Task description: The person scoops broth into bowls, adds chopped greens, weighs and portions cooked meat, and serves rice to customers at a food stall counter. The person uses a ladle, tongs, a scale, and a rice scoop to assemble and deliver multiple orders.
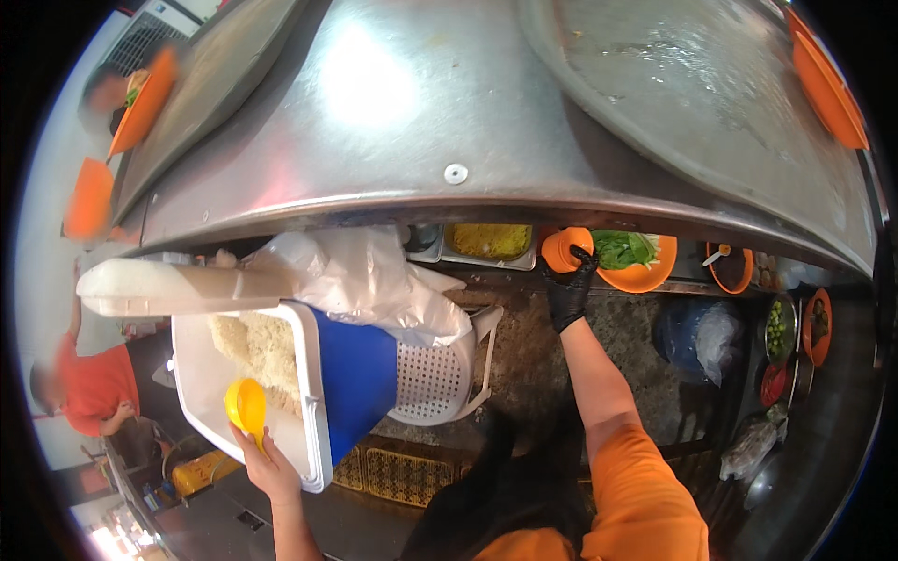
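Counter: cup [566,249] seemingly within fingers [582,266].

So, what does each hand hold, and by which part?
The left hand holds a yellow scoop by its handle, over the cooler. The gloved right hand grips an orange cup around its side.

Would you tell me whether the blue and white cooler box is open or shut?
Open: the cooler box shows white rice inside, its lid raised.
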